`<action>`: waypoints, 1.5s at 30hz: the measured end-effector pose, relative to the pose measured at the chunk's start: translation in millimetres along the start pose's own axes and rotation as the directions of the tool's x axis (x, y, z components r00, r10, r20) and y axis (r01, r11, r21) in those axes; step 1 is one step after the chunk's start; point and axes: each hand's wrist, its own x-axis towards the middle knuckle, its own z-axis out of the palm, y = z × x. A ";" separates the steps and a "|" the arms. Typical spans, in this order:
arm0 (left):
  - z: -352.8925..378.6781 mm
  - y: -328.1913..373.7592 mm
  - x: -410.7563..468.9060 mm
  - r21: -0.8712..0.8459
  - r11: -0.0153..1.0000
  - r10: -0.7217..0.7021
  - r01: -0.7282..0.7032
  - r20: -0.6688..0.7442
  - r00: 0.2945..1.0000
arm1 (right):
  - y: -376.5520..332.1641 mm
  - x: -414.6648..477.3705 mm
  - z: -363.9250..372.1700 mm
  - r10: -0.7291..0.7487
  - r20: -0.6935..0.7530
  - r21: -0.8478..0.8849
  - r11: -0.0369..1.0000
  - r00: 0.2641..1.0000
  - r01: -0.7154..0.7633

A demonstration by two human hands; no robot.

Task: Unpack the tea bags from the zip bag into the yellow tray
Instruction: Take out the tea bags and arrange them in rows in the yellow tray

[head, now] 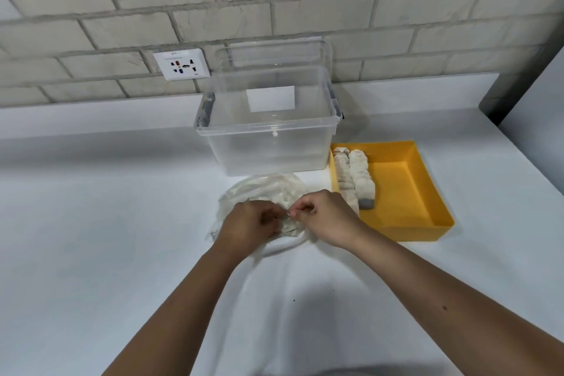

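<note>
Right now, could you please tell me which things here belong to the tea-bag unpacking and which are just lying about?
Part of the job: zip bag, gripped by the left hand and pinched by the right hand; tea bags lined up in the yellow tray.
Just lying about: clear storage box, lid standing behind it, wall socket.

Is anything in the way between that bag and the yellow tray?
Nothing visible. The left hand and right hand grip the zip bag; only bare counter lies between it and the yellow tray. The clear box stands behind, off that path.
</note>
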 end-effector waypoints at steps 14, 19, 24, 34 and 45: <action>13.5 5.0 6.7 0.351 0.936 0.012 0.014 -0.074 0.997 | 6.7 2.7 -4.0 0.088 -0.014 -0.063 0.994 0.996 -0.089; -5.6 -6.4 -8.8 0.137 0.989 -0.045 0.059 -0.102 0.994 | 6.6 2.1 -8.0 0.140 0.004 0.035 0.989 0.990 -0.140; -17.7 -2.5 -26.3 -0.373 0.913 -0.224 0.164 -0.124 0.967 | 2.8 0.4 -7.2 0.174 0.025 0.255 0.951 0.984 -0.175; -18.6 13.4 -32.8 -0.716 0.675 -0.270 0.178 -0.016 0.963 | -14.8 6.1 -7.0 0.095 -0.054 0.390 0.918 0.994 -0.067; -36.0 5.5 -26.8 -0.550 0.835 -0.148 -0.015 -0.250 0.957 | -32.2 21.9 -0.3 -0.083 -0.134 0.179 0.978 0.987 0.107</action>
